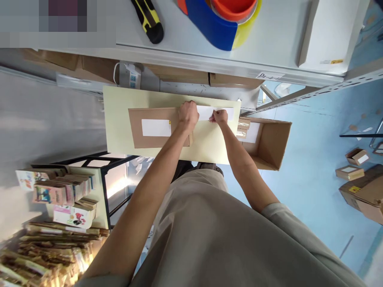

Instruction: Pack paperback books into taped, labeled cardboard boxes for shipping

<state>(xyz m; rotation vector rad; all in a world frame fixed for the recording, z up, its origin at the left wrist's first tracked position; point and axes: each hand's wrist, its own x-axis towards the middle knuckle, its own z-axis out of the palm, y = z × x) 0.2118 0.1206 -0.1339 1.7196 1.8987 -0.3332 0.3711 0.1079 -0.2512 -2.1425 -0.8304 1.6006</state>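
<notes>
A flat brown cardboard package (pixel 161 142) lies on the pale yellow board (pixel 118 119), with a white label (pixel 155 127) on its face. My left hand (pixel 189 113) is closed over the package's upper right corner, by the left end of a white paper strip (pixel 204 113). Whatever is under its curled fingers is hidden. To the right, my right hand (pixel 220 116) is closed in a pinch at the lower edge of that strip, which lies along the board's far side.
A shelf above holds a box cutter (pixel 151 24), a tape dispenser (pixel 209 28) and a white box (pixel 329 36). An open carton (pixel 273 143) stands right of the board. Books (pixel 60 191) and stacked cardboard (pixel 44 255) are at the left, cartons (pixel 363 187) on the right floor.
</notes>
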